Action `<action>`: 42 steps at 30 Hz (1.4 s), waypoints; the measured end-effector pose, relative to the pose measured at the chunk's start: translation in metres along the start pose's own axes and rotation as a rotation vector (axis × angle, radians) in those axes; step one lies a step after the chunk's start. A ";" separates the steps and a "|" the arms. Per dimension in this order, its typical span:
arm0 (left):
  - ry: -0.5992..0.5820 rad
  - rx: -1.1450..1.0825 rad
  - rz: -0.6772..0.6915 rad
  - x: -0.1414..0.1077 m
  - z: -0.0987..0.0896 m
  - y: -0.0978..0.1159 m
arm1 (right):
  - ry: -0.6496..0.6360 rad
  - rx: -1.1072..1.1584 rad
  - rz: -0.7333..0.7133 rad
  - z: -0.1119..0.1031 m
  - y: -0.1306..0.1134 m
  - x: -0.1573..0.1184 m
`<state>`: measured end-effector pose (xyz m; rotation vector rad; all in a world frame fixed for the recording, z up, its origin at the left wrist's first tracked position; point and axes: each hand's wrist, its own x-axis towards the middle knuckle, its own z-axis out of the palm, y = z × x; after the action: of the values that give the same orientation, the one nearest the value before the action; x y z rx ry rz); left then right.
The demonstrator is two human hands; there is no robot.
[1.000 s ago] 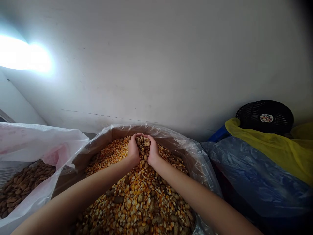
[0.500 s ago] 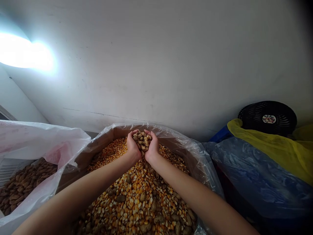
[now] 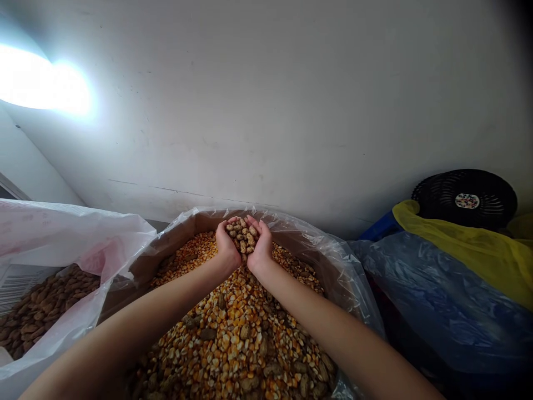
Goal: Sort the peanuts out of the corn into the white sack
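Note:
My left hand [image 3: 227, 247] and my right hand [image 3: 260, 247] are cupped together, their edges meeting at the wrists and palms. Between them lies a small pile of peanuts in their shells [image 3: 242, 236]. Both hands hover just above a heap of dried yellow-orange corn kernels [image 3: 233, 339], which has more shelled peanuts mixed through it. The heap fills a cardboard box [image 3: 175, 247] lined with clear plastic. My forearms stretch across it from the bottom corners of the view.
To the left, an open white plastic sack [image 3: 91, 233] holds brown almonds [image 3: 45, 311]. To the right lie a blue plastic sheet [image 3: 433, 294], a yellow plastic sheet [image 3: 466, 244], and a black fan [image 3: 465, 197]. A white wall stands behind the box.
My cupped hands have risen slightly and drawn closer, gathering the peanuts into a tighter pile. The view has drifted a little, shifting the background.

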<state>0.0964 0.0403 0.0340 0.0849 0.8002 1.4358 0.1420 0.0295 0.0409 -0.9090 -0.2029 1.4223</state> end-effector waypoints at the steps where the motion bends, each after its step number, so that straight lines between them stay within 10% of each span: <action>1: 0.019 0.010 -0.013 -0.001 0.000 0.000 | 0.012 -0.006 -0.010 0.000 0.000 0.000; 42: 0.033 -0.144 -0.022 0.002 -0.001 -0.002 | -0.005 0.068 0.021 -0.002 0.005 0.006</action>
<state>0.0975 0.0411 0.0319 -0.0571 0.7206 1.4728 0.1404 0.0335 0.0345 -0.8538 -0.1477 1.4430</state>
